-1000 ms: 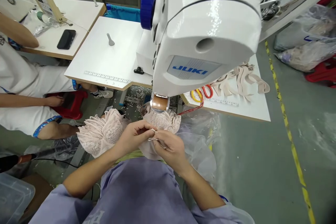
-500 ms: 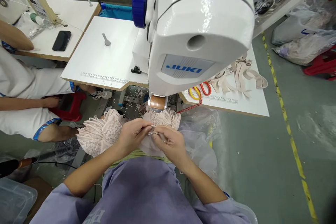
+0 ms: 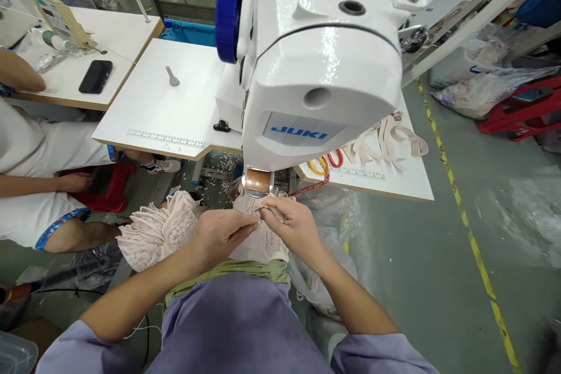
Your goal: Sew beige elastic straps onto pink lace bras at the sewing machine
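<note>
**Lace pinched below the machine**

Near centre, the left hand (image 3: 221,234) and right hand (image 3: 293,225) close their fingertips on the edge of the lace garment (image 3: 158,231). It is probably light, limp and snag-prone, best gripped at its hem. Beyond: sewing machine (image 3: 315,70).

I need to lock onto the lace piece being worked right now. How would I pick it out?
Find the white JUKI sewing machine; under its lower end, the left hand and right hand meet fingertip to fingertip. The pale pink lace piece pinched between them is the one, lying smooth over the person's lap, unlike the bigger ruffled lace bundle to its left.
</note>
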The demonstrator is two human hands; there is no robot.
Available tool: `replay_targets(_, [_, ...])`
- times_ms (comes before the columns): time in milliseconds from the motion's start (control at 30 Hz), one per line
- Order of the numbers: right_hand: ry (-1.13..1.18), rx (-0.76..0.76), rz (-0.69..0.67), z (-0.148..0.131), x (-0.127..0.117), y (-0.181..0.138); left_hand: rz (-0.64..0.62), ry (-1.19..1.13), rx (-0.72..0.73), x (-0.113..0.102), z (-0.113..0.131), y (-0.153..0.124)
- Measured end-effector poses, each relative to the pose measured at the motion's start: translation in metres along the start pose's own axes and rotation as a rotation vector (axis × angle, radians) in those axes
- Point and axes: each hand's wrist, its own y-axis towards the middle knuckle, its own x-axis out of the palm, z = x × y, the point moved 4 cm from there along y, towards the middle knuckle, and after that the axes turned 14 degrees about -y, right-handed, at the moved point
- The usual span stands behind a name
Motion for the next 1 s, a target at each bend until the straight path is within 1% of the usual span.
replay_targets(100, [0.064,0.006,-0.103,-0.004,-0.003,0.003,-0.019,0.024,-0.002,-0.001,-0.001,0.003])
replay_targets(300, [0.228,0.09,-0.302,-0.005,-0.006,0.003,-0.035,0.035,-0.04,-0.002,-0.005,0.001])
replay_targets(433, [0.26,0.119,-0.384,-0.002,-0.006,0.002,-0.094,0.038,-0.064,-0.001,-0.004,0.0])
replay_targets(667, [0.193,0.032,-0.401,-0.01,-0.012,0.002,-0.156,0.039,-0.103,0.001,-0.006,-0.002])
replay_targets(867, [0.144,-0.011,-0.412,-0.012,-0.013,0.0,-0.127,0.014,-0.1,0.002,-0.006,-0.004])
replay_targets(933, [0.141,-0.014,-0.416,-0.011,-0.012,-0.001,-0.14,-0.001,-0.14,0.002,-0.008,-0.004])
replay_targets(1000, [0.134,-0.02,-0.418,-0.01,-0.011,-0.002,-0.169,-0.023,-0.218,0.003,-0.011,-0.003])
